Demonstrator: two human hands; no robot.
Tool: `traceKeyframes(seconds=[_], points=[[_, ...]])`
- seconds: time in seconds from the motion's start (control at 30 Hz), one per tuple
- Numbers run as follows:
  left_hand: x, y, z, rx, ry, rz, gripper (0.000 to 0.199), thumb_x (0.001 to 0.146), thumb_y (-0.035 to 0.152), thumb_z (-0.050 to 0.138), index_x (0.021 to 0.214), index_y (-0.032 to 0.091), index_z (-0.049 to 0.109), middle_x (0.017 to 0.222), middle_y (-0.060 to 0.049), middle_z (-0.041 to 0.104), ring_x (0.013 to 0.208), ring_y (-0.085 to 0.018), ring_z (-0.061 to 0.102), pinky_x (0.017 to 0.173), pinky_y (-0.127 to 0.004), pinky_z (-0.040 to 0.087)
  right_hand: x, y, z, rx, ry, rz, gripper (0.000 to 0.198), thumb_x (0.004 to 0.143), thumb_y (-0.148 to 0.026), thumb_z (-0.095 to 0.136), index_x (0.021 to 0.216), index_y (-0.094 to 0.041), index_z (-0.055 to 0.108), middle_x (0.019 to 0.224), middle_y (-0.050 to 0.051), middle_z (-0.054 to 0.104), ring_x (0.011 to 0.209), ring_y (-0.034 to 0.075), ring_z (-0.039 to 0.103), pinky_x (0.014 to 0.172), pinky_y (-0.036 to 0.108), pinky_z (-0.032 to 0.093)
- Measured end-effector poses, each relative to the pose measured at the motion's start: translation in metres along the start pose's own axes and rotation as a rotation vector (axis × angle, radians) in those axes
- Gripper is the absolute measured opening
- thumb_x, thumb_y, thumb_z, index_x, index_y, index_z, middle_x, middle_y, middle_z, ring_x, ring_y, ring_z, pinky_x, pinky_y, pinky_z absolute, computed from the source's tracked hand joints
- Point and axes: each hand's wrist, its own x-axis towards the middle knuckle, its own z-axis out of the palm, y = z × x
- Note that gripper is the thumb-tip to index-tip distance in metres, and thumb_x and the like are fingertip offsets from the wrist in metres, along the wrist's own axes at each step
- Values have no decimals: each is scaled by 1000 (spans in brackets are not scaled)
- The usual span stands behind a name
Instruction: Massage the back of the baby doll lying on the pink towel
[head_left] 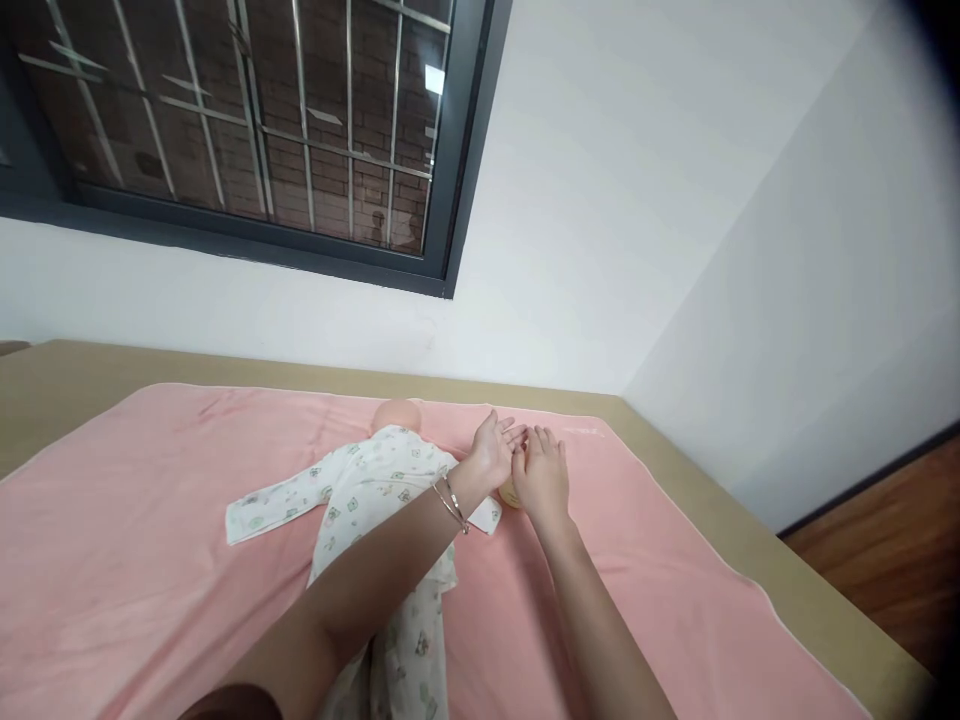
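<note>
A bald doll (396, 414) in white printed long-sleeved clothes (367, 480) lies on a pink blanket (180, 450). My left hand (495, 447) is above the doll's right-side sleeve, palm turned up with the fingers stretched out. Beside it, my right hand (541, 472) is turned palm down, its fingers extended near the left fingertips. Neither hand shows anything in its grasp. A small yellowish round container (510, 494) stands on the blanket, partly covered by my right hand. My left forearm crosses over the doll's body and hides part of it.
The blanket covers a light wooden tabletop (675, 480), whose back edge meets a white wall (570, 250). A dark-framed window (450, 200) with metal bars is at the upper left. Brown wood paneling (892, 540) shows at the right.
</note>
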Motion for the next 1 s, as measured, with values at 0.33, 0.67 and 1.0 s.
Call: traceKeyframes(seconds=[0.33, 0.67, 1.0], points=[[-82, 23, -55, 9, -21, -192, 59, 92, 46, 39, 135, 5, 44, 138, -24, 51, 123, -27, 57, 104, -40, 45, -5, -15, 1, -183, 22, 85, 49, 89, -28, 34, 124, -1, 54, 127, 23, 57, 128, 33, 44, 110, 57, 20], [-161, 82, -79, -87, 88, -41, 60, 93, 46, 34, 139, 7, 42, 144, -19, 47, 126, -25, 55, 105, -37, 44, -27, -90, -5, 130, -210, -135, 59, 96, -39, 30, 143, -4, 40, 149, 22, 36, 143, 32, 25, 113, 54, 23], [-192, 66, -72, 223, 185, 298, 65, 90, 57, 36, 149, 30, 31, 145, -4, 48, 146, -27, 26, 119, -47, 29, -69, -211, -37, 573, -180, -664, 72, 96, -38, 35, 155, -13, 4, 159, 16, 11, 146, 39, 1, 112, 68, 14]])
